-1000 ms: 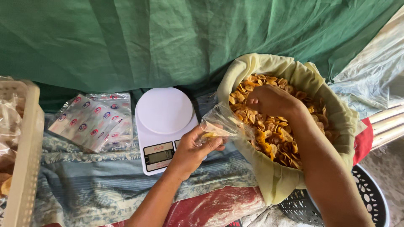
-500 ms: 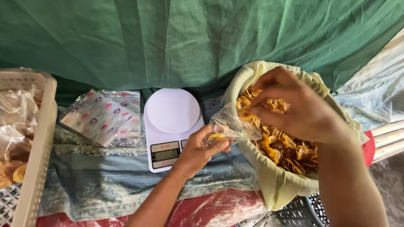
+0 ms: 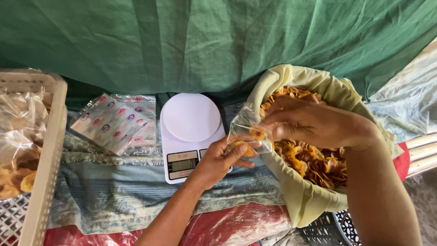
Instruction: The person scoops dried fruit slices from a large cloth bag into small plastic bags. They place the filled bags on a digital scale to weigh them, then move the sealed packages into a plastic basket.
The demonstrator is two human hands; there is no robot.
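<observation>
At the sack mouth, my left hand (image 3: 217,160) pinches a small clear plastic bag (image 3: 245,126) open; my right hand (image 3: 314,124) closes on golden fried chips (image 3: 314,161) at its opening. Few chips inside, filling barely begun. White round digital scale (image 3: 191,132) bare, on patterned cloth (image 3: 109,191); green tarp (image 3: 182,41) behind.

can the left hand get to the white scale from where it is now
Probably yes: the left hand is right at the white scale, nothing lying between them, but it is holding the clear bag, which it would have to release.
</observation>
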